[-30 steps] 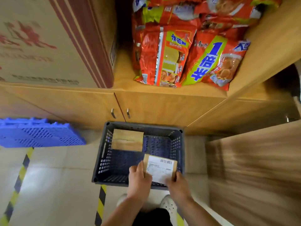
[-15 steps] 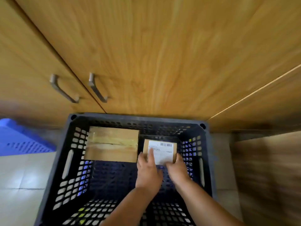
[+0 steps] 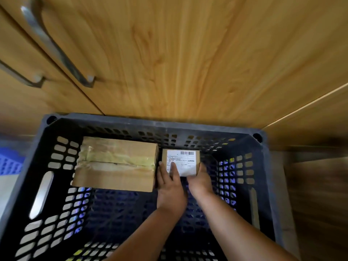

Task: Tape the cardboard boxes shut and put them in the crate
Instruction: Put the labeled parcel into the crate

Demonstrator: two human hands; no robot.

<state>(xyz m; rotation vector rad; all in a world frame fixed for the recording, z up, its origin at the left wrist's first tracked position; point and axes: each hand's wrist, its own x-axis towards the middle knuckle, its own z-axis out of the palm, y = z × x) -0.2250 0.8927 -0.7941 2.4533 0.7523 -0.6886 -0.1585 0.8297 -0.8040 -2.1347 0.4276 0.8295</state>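
A small cardboard box point(image 3: 185, 159) with a white barcode label sits low inside the dark perforated crate point(image 3: 260, 162), near its far wall. My left hand point(image 3: 170, 187) holds the box's left side, with a finger lying across the label. On the box's right near corner is my right hand point(image 3: 199, 182), its fingers curled round the edge. A larger taped cardboard box point(image 3: 116, 163) lies in the crate just left of the small one, almost touching it.
Wooden cabinet doors point(image 3: 169, 59) with two metal handles point(image 3: 56, 48) rise right behind the crate. A blue plastic pallet point(image 3: 10, 162) shows at the far left. A wooden panel point(image 3: 320, 204) stands to the right of the crate.
Both hands carried the small labelled box from above the crate's near rim down into the crate, beside the larger box. The view dropped closer to the crate.
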